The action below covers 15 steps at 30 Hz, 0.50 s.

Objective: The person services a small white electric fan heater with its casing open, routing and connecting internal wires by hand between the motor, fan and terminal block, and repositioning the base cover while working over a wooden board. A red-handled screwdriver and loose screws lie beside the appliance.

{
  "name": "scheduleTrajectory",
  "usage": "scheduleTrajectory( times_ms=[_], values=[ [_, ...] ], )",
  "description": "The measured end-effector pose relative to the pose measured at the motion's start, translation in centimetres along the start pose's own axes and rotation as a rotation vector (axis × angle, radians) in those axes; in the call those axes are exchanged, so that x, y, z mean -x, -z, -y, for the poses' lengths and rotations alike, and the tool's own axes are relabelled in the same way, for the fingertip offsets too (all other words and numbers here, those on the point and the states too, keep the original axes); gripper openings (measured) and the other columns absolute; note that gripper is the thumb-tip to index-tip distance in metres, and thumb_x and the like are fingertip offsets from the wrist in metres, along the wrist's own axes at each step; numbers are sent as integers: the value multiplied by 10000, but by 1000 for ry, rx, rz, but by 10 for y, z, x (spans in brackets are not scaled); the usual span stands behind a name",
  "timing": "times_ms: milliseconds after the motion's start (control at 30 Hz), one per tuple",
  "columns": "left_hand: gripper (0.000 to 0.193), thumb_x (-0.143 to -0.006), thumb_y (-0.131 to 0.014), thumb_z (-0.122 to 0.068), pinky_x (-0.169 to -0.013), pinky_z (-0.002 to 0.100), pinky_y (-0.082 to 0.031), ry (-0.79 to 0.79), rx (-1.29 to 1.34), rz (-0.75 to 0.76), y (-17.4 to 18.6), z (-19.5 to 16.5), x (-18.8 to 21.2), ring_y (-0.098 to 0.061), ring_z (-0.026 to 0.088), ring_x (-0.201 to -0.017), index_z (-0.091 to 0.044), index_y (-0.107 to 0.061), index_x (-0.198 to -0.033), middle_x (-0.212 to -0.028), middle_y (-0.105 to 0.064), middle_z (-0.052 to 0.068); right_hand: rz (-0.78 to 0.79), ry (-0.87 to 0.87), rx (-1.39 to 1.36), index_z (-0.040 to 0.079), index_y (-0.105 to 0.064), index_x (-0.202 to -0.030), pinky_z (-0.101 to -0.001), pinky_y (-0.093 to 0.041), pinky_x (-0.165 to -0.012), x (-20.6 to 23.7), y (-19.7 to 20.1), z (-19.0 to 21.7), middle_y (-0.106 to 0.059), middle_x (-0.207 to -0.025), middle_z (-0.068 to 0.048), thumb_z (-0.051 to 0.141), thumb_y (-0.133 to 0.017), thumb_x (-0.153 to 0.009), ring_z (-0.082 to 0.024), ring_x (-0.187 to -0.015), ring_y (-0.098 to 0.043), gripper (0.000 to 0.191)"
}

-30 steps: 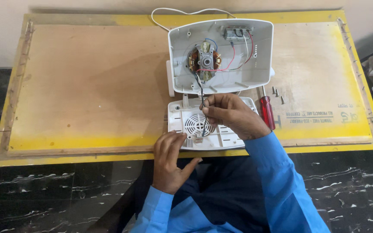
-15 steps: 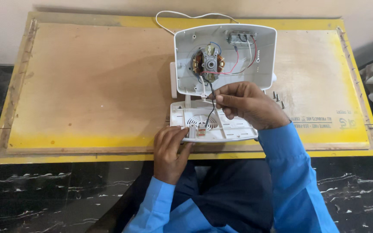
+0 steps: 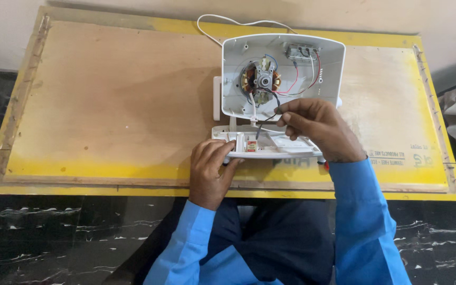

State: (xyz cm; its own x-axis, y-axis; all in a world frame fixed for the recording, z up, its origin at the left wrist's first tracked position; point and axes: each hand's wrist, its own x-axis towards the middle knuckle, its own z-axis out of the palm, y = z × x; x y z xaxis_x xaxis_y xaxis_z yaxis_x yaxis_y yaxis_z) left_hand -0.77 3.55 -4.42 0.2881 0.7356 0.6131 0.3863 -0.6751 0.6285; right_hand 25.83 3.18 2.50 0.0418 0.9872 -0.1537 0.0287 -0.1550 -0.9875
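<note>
While the wooden tabletop (image 3: 106, 105) fills most of the frame, the opened white appliance housing (image 3: 283, 79) stands at upper centre, with its flat white base plate (image 3: 270, 148) lying crosswise just below it. The right hand (image 3: 317, 129) pinches a thin black wire (image 3: 267, 117) that runs up-left toward the motor (image 3: 262, 80). The left hand (image 3: 209, 169) is nearer the plate, its fingers curled on the lower left edge.

Red tool (image 3: 325, 165), perhaps screwdriver, under wrist

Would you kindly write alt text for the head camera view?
A person's right hand pinches a black wire from an opened white appliance housing showing its motor, while the left hand steadies the white base panel on a yellow-edged wooden board.
</note>
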Motion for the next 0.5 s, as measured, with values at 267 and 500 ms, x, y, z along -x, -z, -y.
scheduleTrajectory(
  times_ms=[267,500],
  values=[
    [416,-753,-873,-81,-1005,453,-476,23,-6,-8,-11,9,4,-617,314,-1140,-31,-703,-1130,-1084,-682,105,-117,32,262,-64,-688,-1078,-247,-558,-646,-16,-8,-31,-707,-857,-52,53,-658,-965,-92,-718,-647,166],
    [413,-736,-875,-74,-1009,455,-481,19,-7,-12,-13,8,5,-633,309,-1128,-44,-707,-1112,-1066,-685,100,-64,46,169,-39,-698,-1076,-240,-511,-611,-16,-11,-32,-688,-852,-50,20,-675,-955,-85,-694,-600,137]
  ],
)
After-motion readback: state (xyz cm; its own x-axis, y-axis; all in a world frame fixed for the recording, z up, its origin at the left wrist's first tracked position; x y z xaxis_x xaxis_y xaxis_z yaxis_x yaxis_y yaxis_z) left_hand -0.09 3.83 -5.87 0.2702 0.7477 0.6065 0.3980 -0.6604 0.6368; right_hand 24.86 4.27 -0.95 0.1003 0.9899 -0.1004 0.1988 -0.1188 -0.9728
